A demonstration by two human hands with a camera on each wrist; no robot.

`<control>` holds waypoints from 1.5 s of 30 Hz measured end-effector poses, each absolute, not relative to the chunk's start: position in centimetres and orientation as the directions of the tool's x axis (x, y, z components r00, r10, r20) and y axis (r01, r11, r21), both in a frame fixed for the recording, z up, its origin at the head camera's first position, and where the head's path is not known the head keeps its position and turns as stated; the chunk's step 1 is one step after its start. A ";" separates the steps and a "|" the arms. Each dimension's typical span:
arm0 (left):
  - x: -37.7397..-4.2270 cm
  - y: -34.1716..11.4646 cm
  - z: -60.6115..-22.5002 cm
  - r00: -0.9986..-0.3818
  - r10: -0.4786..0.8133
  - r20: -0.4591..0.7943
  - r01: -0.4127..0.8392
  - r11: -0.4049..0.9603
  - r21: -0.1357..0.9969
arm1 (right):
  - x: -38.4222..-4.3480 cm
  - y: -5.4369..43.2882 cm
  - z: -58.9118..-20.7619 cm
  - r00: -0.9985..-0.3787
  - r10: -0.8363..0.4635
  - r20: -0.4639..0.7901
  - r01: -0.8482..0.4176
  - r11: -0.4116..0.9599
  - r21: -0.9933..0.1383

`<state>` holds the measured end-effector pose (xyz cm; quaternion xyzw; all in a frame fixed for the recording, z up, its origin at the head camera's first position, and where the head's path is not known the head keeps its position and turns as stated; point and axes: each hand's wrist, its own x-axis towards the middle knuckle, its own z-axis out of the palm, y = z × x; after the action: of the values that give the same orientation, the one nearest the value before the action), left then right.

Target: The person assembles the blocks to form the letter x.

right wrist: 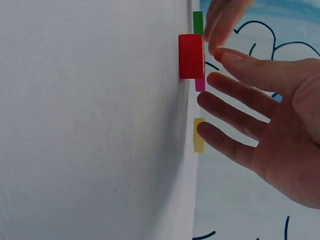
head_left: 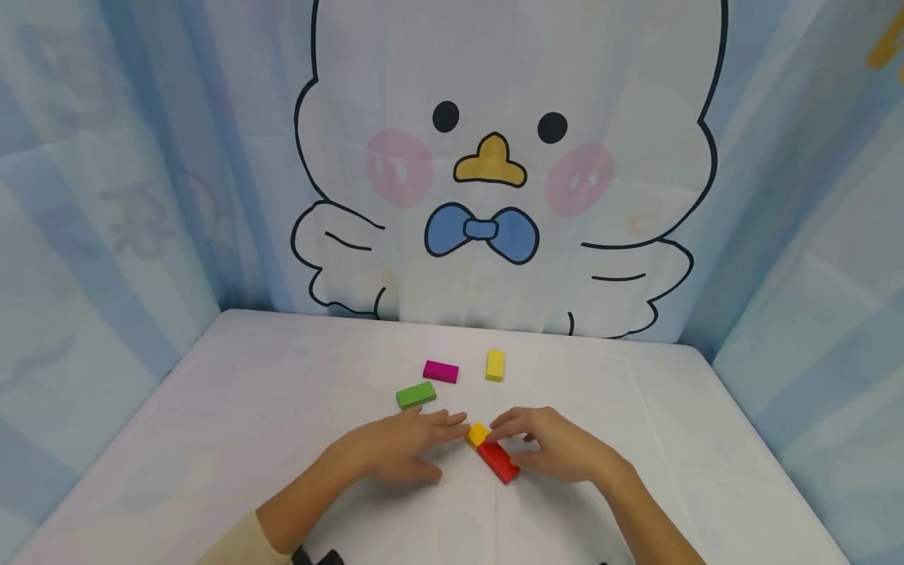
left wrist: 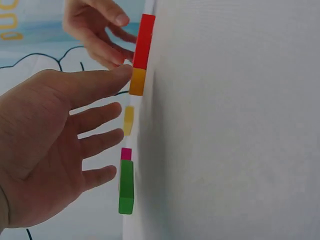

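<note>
On the white tabletop, a red block [head_left: 498,461] and an orange block [head_left: 478,434] lie end to end in a slanted row. My left hand [head_left: 402,446] is held flat left of them, fingers straight and fingertips close to the orange block. Whether they touch it, I cannot tell. Over the row's right side is my right hand [head_left: 565,446], its fingers loosely bent and the thumb near the red block [right wrist: 191,56]. In the right wrist view, nothing is gripped. A green block [head_left: 416,395] lies just beyond my left fingers.
Farther back on the table [head_left: 282,377] lie a magenta block [head_left: 441,372] and a yellow block [head_left: 495,366], apart from each other. A curtain [head_left: 494,282] with a cartoon bird hangs behind the table's far edge, and curtains flank both sides.
</note>
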<state>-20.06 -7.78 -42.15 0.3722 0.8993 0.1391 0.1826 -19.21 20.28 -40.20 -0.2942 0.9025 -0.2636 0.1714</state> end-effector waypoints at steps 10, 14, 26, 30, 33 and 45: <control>-21.2 -8.9 -41.5 -0.751 0.658 -0.046 0.610 0.719 0.332 | -19.1 20.4 -40.6 -0.711 -0.669 -0.217 -0.469 0.681 -0.563; -21.5 -9.2 -41.8 -0.778 0.628 -0.011 0.585 0.732 0.348 | -19.1 20.4 -40.9 -0.702 -0.674 -0.229 -0.470 0.681 -0.562; -22.4 -9.7 -42.2 -0.815 0.579 0.008 0.547 0.766 0.339 | -19.1 20.5 -40.9 -0.690 -0.685 -0.232 -0.481 0.674 -0.561; -22.5 -9.8 -42.2 -0.815 0.579 0.010 0.547 0.765 0.340 | -19.2 20.5 -40.9 -0.691 -0.686 -0.227 -0.483 0.673 -0.560; -22.6 -10.0 -42.3 -0.816 0.578 0.015 0.546 0.762 0.348 | -19.2 20.4 -40.9 -0.693 -0.685 -0.225 -0.481 0.672 -0.562; -22.8 -10.7 -42.4 -0.887 0.461 0.029 0.431 0.804 0.410 | -19.0 20.1 -40.9 -0.698 -0.678 -0.230 -0.469 0.676 -0.569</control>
<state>-22.81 -10.67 -42.36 0.2348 0.9491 0.2069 0.0357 -18.99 20.15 -40.88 -0.3225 0.8894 -0.2411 0.2166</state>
